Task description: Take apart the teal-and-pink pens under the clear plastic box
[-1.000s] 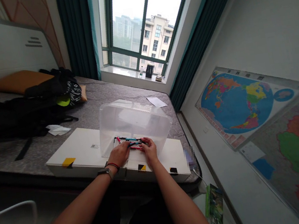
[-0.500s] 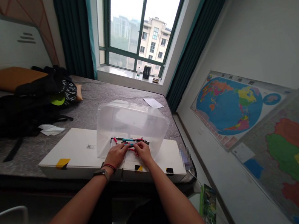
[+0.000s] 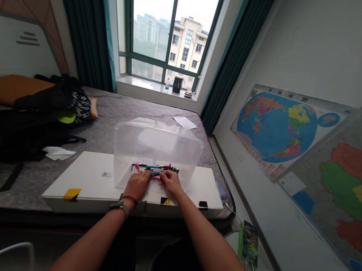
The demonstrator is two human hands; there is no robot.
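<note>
At the clear bin [image 3: 164, 138], our L hand [image 3: 136, 185] & R hand [image 3: 171, 182] touched pens [image 3: 153, 166]; couldn't tell if fingers [image 3: 145, 175] pinched; we judged a light, level touch w/o rushing best.

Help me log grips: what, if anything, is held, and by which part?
Cannot be told: the left hand and right hand cover parts of a slim blue pen, hiding any grip.
</note>
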